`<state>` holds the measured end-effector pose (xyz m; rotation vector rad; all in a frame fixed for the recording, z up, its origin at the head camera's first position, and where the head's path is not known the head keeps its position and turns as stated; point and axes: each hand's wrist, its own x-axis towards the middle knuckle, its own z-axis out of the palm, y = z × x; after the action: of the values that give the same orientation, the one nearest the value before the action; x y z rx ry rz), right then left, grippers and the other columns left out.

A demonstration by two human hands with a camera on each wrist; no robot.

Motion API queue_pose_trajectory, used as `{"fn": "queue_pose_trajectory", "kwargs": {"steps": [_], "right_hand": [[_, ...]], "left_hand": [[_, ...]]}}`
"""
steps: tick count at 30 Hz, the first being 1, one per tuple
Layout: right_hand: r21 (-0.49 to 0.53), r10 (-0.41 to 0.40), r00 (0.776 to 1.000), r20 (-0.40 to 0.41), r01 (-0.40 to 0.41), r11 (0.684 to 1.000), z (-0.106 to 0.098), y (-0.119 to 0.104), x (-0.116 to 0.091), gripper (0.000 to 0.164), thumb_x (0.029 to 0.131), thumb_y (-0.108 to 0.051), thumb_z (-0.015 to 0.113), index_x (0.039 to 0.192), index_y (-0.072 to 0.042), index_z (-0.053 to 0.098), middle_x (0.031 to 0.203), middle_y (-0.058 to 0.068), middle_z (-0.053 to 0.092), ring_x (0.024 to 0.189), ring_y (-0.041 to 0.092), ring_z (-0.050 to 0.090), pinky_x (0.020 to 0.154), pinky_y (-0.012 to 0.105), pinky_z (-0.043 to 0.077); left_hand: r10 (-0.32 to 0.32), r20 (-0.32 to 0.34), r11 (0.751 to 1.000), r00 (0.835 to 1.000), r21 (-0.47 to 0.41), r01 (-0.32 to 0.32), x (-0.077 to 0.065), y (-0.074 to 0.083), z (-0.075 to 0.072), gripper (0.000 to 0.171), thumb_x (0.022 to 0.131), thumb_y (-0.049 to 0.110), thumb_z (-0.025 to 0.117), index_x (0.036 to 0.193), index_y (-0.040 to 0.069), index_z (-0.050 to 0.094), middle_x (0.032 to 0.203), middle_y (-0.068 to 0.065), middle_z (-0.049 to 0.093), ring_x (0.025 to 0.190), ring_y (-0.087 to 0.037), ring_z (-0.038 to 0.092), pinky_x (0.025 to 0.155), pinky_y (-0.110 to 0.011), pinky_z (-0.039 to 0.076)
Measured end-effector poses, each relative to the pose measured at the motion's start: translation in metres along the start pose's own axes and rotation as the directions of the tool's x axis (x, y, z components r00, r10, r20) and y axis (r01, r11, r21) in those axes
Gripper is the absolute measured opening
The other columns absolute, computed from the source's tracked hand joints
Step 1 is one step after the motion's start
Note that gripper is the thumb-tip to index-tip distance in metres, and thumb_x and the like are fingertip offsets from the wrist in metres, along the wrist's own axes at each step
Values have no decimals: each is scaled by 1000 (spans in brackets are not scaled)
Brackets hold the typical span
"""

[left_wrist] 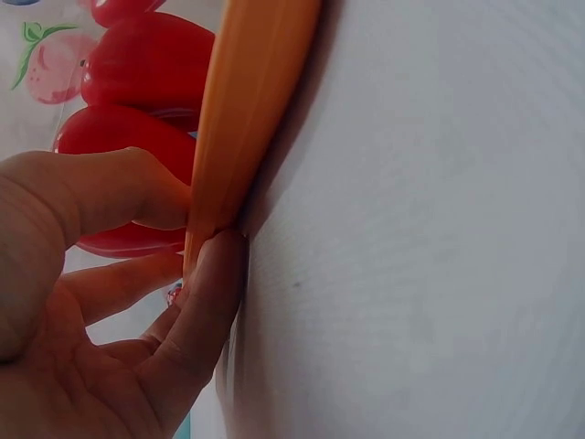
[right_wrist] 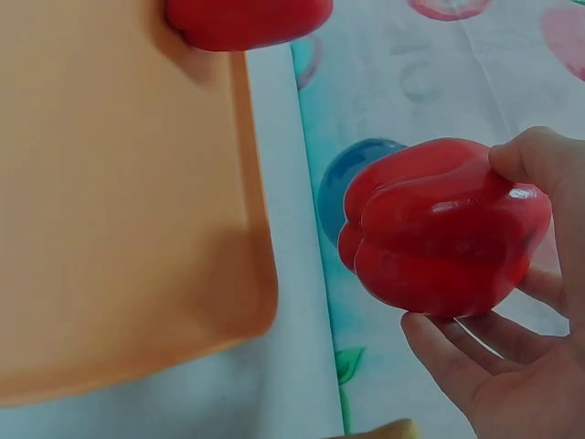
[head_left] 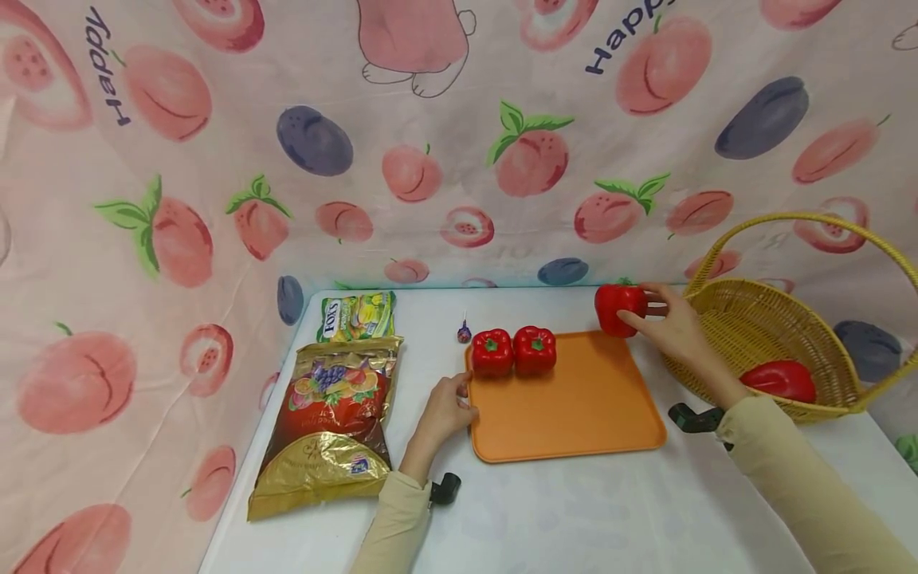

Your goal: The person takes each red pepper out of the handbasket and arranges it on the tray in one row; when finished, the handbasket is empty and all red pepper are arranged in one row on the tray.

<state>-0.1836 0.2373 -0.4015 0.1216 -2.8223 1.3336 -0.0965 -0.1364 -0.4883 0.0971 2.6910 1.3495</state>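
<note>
My right hand (head_left: 674, 325) grips a red bell pepper (head_left: 618, 309) in the air by the far right corner of the orange tray (head_left: 566, 418). In the right wrist view, the thumb lies on one side of that pepper (right_wrist: 443, 233) and the fingers on the other. At the tray's left edge, my left hand (head_left: 443, 410) pinches the rim (left_wrist: 247, 110) between thumb and fingers. Two more red bell peppers, one on the left (head_left: 492, 360) and one beside it (head_left: 535, 355), stand side by side in the tray's far left corner, stems up.
On the right stands a yellow wicker basket (head_left: 742, 311) with a tall handle, holding another red pepper (head_left: 782, 380). A large gold-and-red candy bag (head_left: 333, 414) and a smaller Fox's bag (head_left: 358, 316) lie on the left. Behind the tray is a small wrapped lollipop (head_left: 464, 331).
</note>
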Motion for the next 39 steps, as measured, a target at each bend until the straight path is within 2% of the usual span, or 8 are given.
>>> {"fn": "queue_pose_trajectory", "kwargs": {"steps": [11,16,25,39], "right_hand": [[47,63,998,13,-63,997,14,1,-1,83,86,-47,72,149,-8,35,141,27,43,125,49,44,94,61,45],[18,46,999,5,-46,999,21,1,0,79,88,-43,71,148,-6,37,140,30,44,122,50,46,94,61,45],[27,-19,1000,7,18,999,34,1,-1,73,90,-40,70,145,-2,40,136,31,48,116,49,51,92,60,48],[35,29,999,25,-30,999,48,4,-1,76,88,-44,70,146,-4,40,138,30,47,119,48,50,95,59,45]], "left_hand": [[8,-5,1000,1000,0,-8,0,-1,0,61,73,-2,72,132,-6,57,91,-9,53,70,-15,54,59,-25,48],[-7,-5,1000,1000,7,7,0,-1,1,61,74,-1,73,133,-5,57,92,-9,53,70,-15,53,59,-25,48],[-28,1,1000,1000,-11,28,0,1,1,64,73,-2,72,134,-4,56,92,-9,52,70,-15,54,59,-25,48],[-18,1,1000,1000,-8,18,0,2,-2,62,72,-2,71,132,-5,57,92,-9,53,70,-15,54,59,-26,48]]}}
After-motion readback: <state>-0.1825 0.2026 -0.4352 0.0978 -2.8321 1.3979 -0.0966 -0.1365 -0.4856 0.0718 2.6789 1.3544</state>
